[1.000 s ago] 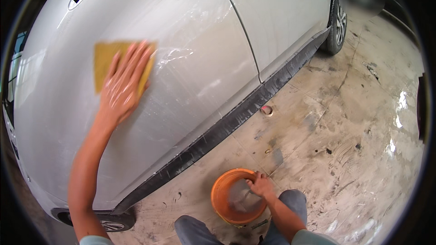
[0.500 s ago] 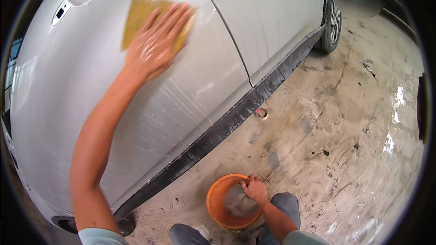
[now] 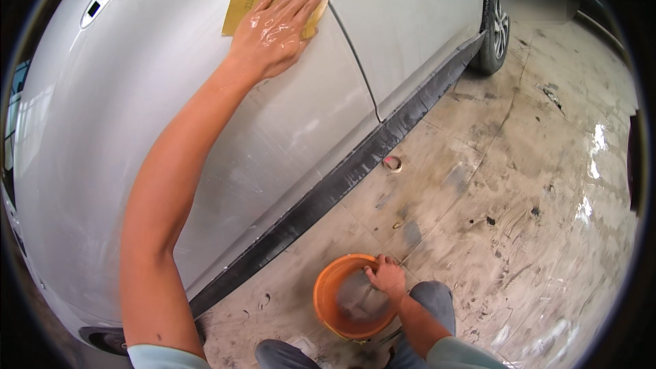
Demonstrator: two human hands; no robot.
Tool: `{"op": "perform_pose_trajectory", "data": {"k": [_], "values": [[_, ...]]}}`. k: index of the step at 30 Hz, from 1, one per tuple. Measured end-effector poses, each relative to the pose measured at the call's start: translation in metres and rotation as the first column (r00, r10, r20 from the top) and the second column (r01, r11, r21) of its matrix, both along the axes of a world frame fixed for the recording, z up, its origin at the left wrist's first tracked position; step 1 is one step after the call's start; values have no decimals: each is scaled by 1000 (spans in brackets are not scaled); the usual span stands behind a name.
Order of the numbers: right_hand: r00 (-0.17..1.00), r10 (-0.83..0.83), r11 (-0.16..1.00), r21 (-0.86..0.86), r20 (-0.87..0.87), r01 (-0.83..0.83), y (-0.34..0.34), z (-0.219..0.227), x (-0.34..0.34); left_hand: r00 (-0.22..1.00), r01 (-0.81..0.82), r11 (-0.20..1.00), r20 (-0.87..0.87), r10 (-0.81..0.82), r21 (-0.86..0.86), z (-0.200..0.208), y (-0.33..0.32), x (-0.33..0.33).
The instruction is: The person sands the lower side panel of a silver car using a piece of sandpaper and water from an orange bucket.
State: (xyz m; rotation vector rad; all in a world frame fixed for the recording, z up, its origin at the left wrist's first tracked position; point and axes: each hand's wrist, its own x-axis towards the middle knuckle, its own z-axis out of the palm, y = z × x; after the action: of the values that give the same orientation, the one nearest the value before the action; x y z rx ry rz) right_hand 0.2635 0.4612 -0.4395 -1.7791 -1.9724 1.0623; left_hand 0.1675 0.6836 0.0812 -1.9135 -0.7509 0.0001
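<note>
- Left hand [image 3: 277, 35], fingers stretched flat on the yellow sheet [image 3: 244, 5] at upper centre, might snag its edge on the door seam [image 3: 358, 61] if pushed rightward.
- Wet skin could let the sheet slip.
- Left arm [image 3: 171, 164] reaches up from lower left, elbow slightly bent.
- Right hand [image 3: 388, 277] clamps the orange bucket [image 3: 327, 292] at lower centre; pulling might tip it.

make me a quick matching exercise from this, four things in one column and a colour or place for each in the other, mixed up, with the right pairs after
Column one
1. left hand
2. bucket
3. small roll
4. right hand

Column two
A. on the floor, near the dark sill
B. at the rim of a container
C. holding a yellow sheet against the silver door
D. orange

Right pairs: 1-C, 2-D, 3-A, 4-B
</note>
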Motion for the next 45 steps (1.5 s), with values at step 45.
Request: {"op": "perform_pose_trajectory", "data": {"k": [45], "values": [[999,-15,999,32,40,14,-6,7,14,833,-530,835,273,481,145,21,-223,-207]]}}
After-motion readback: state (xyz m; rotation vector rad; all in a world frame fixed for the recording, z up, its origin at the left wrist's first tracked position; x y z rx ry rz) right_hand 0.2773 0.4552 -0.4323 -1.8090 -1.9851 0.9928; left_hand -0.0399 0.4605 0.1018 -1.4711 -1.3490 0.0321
